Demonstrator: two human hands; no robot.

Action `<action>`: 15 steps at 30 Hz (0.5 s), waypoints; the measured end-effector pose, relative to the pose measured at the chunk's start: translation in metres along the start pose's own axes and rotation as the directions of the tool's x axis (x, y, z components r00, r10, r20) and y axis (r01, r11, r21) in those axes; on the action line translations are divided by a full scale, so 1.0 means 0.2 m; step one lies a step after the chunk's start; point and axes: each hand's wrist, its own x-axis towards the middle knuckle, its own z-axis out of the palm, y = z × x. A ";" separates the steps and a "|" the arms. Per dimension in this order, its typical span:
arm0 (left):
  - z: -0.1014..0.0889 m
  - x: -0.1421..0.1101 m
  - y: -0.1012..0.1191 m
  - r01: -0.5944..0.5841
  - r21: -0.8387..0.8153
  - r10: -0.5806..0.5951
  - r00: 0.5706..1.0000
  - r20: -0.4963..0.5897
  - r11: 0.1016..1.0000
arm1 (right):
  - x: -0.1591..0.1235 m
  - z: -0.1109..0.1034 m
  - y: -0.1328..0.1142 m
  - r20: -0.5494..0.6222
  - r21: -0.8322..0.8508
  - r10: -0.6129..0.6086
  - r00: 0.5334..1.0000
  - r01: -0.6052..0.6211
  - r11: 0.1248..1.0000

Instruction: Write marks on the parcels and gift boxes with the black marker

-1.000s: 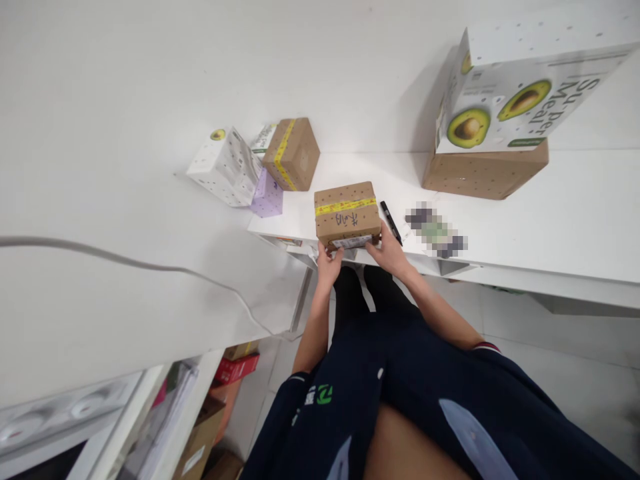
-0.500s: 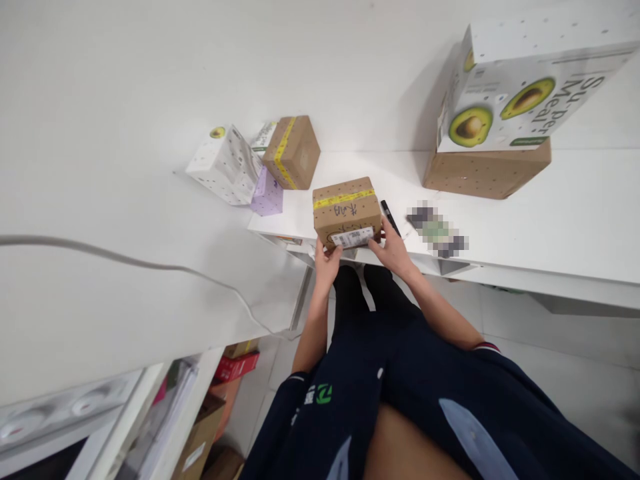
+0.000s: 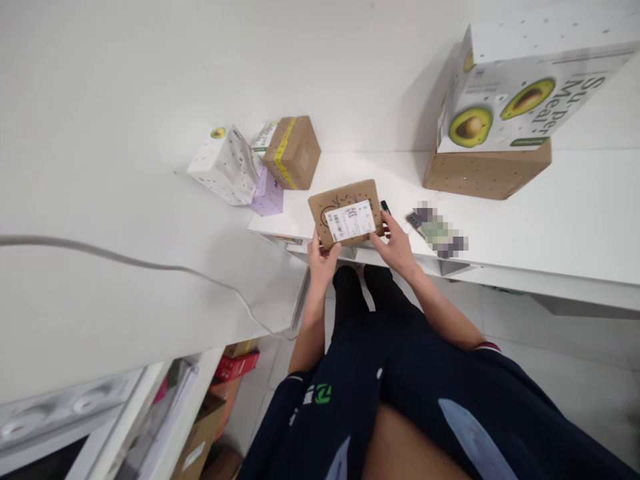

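Note:
A small brown cardboard box is held between my two hands over the front edge of the white desk. Its face with a white shipping label and dark handwriting is turned up toward me. At the lower left corner, my left hand grips the box, thumb on the front face. My right hand clasps the right side the same way. Just beyond my right fingers lies a black marker, partly hidden by that hand.
At the desk's left end stand a taped cardboard box, a white box and a purple box. A large avocado-printed carton rests on a brown box at right. Nearby is a blurred-out object.
My hands have tipped the box, so its labelled face now points up at me and the yellow-taped top no longer shows.

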 end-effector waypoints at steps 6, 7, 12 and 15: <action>0.00 0.00 0.00 -0.038 0.012 0.038 0.999 -0.002 0.999 | 0.02 -0.01 0.00 -0.027 0.031 -0.005 1.000 0.006 1.000; -0.01 0.00 0.00 -0.048 0.033 0.048 0.999 -0.004 0.998 | 0.02 -0.01 0.00 -0.029 0.043 0.010 1.000 -0.008 0.999; -0.03 -0.01 0.03 -0.151 0.251 0.173 0.982 -0.070 0.956 | 0.02 0.02 -0.01 0.015 0.223 0.093 0.996 -0.094 0.970; -0.02 -0.03 0.10 -0.276 0.410 0.331 0.941 -0.068 0.869 | 0.02 0.06 0.02 0.043 0.375 0.120 0.992 -0.127 0.918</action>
